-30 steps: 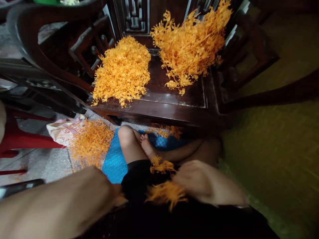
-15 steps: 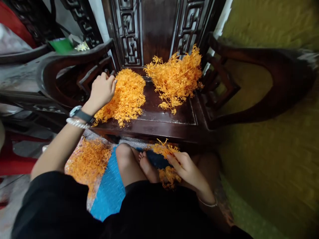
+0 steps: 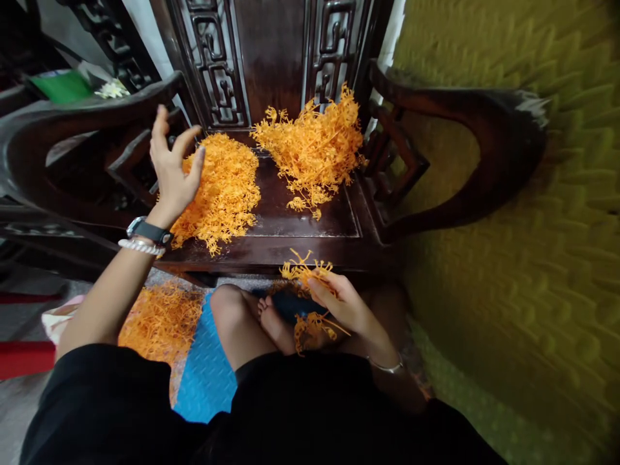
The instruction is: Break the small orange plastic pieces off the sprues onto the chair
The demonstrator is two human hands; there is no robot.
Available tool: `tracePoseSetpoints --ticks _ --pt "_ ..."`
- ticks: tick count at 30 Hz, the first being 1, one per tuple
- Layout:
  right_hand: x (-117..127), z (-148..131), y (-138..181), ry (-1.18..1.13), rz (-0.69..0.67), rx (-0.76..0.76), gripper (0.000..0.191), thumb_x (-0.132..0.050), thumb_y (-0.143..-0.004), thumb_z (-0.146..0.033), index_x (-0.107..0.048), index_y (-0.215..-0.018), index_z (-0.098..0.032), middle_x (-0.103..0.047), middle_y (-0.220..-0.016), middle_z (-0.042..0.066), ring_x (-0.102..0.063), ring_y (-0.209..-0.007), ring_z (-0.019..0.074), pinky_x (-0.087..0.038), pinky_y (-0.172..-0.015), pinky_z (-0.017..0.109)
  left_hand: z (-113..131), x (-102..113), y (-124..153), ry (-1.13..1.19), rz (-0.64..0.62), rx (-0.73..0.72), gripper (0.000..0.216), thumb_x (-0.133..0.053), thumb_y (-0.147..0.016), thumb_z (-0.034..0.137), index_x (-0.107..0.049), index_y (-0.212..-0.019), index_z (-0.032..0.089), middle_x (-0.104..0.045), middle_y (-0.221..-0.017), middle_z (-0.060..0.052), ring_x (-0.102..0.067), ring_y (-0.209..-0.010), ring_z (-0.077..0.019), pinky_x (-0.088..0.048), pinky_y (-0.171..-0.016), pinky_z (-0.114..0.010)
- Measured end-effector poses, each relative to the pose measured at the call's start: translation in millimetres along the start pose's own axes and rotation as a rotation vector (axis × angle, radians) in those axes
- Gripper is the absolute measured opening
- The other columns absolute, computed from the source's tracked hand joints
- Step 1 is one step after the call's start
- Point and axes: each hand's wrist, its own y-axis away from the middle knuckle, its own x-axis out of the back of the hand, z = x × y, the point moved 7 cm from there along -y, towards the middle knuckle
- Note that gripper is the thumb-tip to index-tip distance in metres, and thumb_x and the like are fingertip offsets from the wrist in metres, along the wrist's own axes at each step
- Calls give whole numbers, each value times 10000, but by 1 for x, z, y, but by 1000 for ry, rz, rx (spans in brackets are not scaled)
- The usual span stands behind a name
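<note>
My left hand is raised over the left edge of a heaped pile of small orange plastic-looking sprigs, its fingers spread and nothing visible in them. On the dark wooden chair seat, a second, looser heap of orange sprigs on stems lies to the right of that pile. Above my lap, my right hand is closed around a small bunch of orange sprigs that pokes out past the fingertips. More orange pieces show just below this hand, partly hidden by it.
Carved armrests flank the seat, the right armrest close to a textured yellow-green wall. Orange strands cover the floor at left beside a blue mat. A green object and a white flower are beyond the left armrest.
My left hand has lifted and its fingers have opened out at the left pile. My right hand still holds its bunch. The whole view has shifted to the right.
</note>
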Motion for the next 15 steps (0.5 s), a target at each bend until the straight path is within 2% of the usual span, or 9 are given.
tracePoseSetpoints --ticks 1,2,3,5,7,9,11,13,15 --pt "-4 -4 -1 36 -46 9 331 -456 -954 -422 -550 -784 -154 -524 -676 -15 -480 -604 104 -393 -569 225 23 4 6 53 10 -64 432 -350 -1010 417 -503 -1291 127 -198 -1542 14 -171 -1409 -187 -125 -1153 -341" --pt "-8 -8 -2 86 -92 21 285 -475 -946 -393 -568 -826 -152 -559 -702 -6 -509 -630 112 -406 -591 229 46 2 14 131 -62 -111 394 -377 -998 412 -583 -1195 140 -376 -1451 -2 -298 -1360 -167 -184 -1147 -320" --pt "-13 -13 -3 148 -136 37 232 -493 -936 -357 -574 -860 -153 -587 -723 1 -533 -651 122 -416 -611 235 72 -8 27 258 -215 -151 368 -426 -973 426 -598 -1177 172 -507 -1338 -14 -418 -1282 -159 -265 -1119 -305" --pt "-23 -21 -3 283 -201 82 143 -536 -896 -293 -560 -935 -158 -630 -767 17 -573 -684 150 -429 -637 257 117 -35 62 507 -573 -151 495 -620 -857 439 -524 -1281 201 -549 -1310 -51 -523 -1181 -190 -397 -1028 -319" --pt "-32 -28 -2 429 -242 137 184 -561 -858 -264 -524 -993 -145 -657 -852 68 -604 -743 196 -450 -666 301 147 -60 102 677 -848 -50 710 -732 -746 449 -444 -1348 203 -583 -1272 -78 -562 -1136 -222 -457 -957 -341" --pt "-38 -32 -1 556 -254 194 217 -548 -855 -267 -493 -1012 -129 -652 -940 133 -615 -830 243 -469 -712 357 156 -79 131 774 -978 111 823 -740 -731 443 -338 -1408 202 -625 -1192 -85 -595 -1072 -225 -485 -898 -347" --pt "-37 -35 0 616 -209 224 245 -537 -861 -277 -466 -1045 -132 -643 -995 158 -615 -895 259 -479 -744 380 153 -90 145 834 -1007 255 805 -700 -772 418 -279 -1420 192 -652 -1097 -79 -626 -946 -197 -505 -810 -320" --pt "-33 -37 2 641 -176 225 297 -552 -861 -300 -449 -1092 -144 -655 -995 138 -626 -885 245 -483 -735 358 152 -92 153 851 -1093 312 578 -637 -826 406 -423 -1302 158 -665 -983 -63 -622 -809 -163 -495 -702 -270" --pt "-34 -39 8 675 -245 249 277 -554 -879 -337 -476 -1064 -147 -678 -914 106 -637 -795 217 -472 -676 316 158 -85 161 814 -1262 281 306 -533 -894 408 -590 -1010 130 -655 -821 -40 -590 -698 -135 -458 -619 -231"
